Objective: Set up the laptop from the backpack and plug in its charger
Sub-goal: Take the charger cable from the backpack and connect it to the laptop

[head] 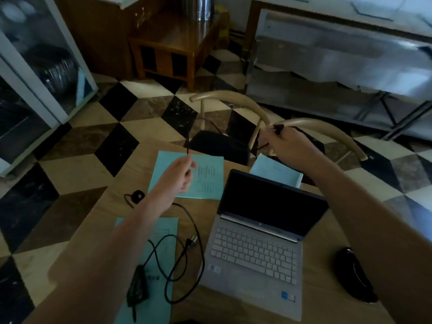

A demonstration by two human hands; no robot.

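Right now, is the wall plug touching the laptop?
Apart. The head view shows the wall plug lying on the table left of the laptop, with a strip of bare wood between its prongs and the laptop's edge.

Single head-worn wide-angle view, looking forward and down, close over table (112, 183)

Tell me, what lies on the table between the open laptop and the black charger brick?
In the head view, loops of black cable and the wall plug lie between the laptop and the charger brick, partly on a blue sheet.
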